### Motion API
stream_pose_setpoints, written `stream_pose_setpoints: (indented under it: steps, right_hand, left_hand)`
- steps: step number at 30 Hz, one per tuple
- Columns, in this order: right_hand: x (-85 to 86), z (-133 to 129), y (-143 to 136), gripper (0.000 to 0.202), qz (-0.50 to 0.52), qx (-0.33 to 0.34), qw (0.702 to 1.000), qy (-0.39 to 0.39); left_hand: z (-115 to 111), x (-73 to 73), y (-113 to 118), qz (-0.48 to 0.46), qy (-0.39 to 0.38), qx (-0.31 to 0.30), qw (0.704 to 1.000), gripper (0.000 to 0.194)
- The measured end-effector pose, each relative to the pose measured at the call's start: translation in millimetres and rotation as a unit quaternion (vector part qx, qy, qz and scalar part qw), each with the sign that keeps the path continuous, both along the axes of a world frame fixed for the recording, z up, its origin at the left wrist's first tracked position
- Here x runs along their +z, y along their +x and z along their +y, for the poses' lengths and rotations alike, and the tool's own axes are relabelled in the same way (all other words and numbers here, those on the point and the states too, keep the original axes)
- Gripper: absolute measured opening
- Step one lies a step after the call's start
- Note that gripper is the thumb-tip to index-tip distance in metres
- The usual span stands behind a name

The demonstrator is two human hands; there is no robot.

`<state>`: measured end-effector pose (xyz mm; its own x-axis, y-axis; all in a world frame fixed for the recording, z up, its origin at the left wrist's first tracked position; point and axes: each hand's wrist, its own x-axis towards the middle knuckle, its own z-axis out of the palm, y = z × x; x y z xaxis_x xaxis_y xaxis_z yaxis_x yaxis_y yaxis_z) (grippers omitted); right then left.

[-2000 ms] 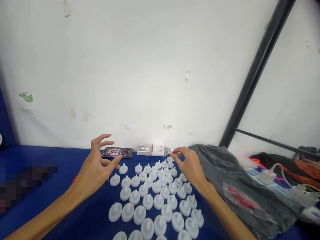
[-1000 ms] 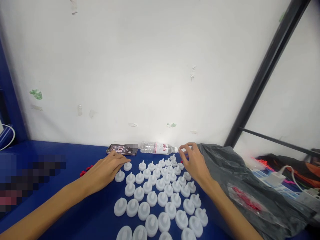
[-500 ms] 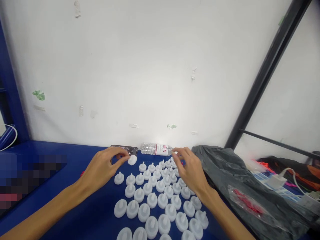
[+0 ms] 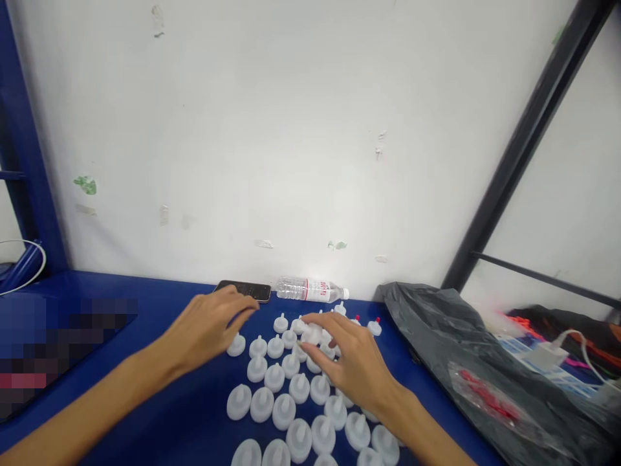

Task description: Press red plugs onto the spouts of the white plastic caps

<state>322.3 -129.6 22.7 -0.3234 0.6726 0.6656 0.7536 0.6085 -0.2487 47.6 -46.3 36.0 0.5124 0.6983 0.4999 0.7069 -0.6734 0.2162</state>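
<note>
Many white round caps with nozzles [image 4: 299,388] stand in loose rows on the blue tabletop [image 4: 160,401]. My right hand [image 4: 356,362] is over the back rows, its thumb and fingers around a white cap [image 4: 311,334]. On the left, my left hand [image 4: 208,327] hovers beside the rows with its thumb and index finger apart and nothing visible between them. At the back right, two caps have red tips, one [image 4: 374,326] nearest the grey bag. My right hand and forearm hide some of the caps.
A phone [image 4: 247,291] and a plastic bottle [image 4: 310,289] lie along the wall. Grey plastic sheeting [image 4: 436,336] with a packet of red pieces [image 4: 490,398] covers the right side. Beyond it is a white charger [image 4: 548,355].
The cap that was in my left hand is gone from its fingers. My right hand has moved left and now has a cap, uncovering red-tipped caps. The view has shifted slightly.
</note>
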Motion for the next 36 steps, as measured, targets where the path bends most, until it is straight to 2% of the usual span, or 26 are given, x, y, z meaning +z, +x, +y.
stream_pose_setpoints:
  steps: [1, 3, 6, 10, 14, 30, 36]
  right_hand:
    - [0.3, 1.5, 2.8, 0.029, -0.003, -0.010, 1.000, 0.003]
    - [0.3, 3.8, 6.9, 0.026, -0.008, -0.021, 1.000, 0.008]
    - [-1.3, 5.2, 8.5, 0.022, -0.019, -0.024, 0.999, 0.006]
    - [-3.7, 4.1, 6.4, 0.022, -0.030, -0.025, 0.999, 0.002]
    - [-4.3, 3.3, 5.7, 0.021, -0.034, -0.021, 0.999, -0.004]
    - [-2.9, 2.9, 5.1, 0.021, -0.031, -0.018, 0.999, -0.010]
    - [-2.4, 0.1, 3.2, 0.022, -0.046, -0.025, 0.999, -0.011]
  left_hand:
    - [8.6, 3.8, -9.8, 0.051, -0.037, 0.032, 0.998, 0.038]
    - [21.6, 9.0, -26.9, 0.108, -0.106, 0.053, 0.987, 0.031]
    - [30.4, 8.8, -41.1, 0.136, -0.170, 0.043, 0.975, 0.020]
    - [33.0, 0.7, -42.9, 0.153, -0.213, 0.026, 0.965, 0.018]
    - [32.6, -3.4, -39.4, 0.160, -0.218, 0.027, 0.962, 0.019]
    - [30.0, -3.3, -34.7, 0.149, -0.197, 0.026, 0.969, 0.017]
    - [21.9, 6.2, -23.0, 0.084, -0.177, 0.013, 0.981, 0.035]
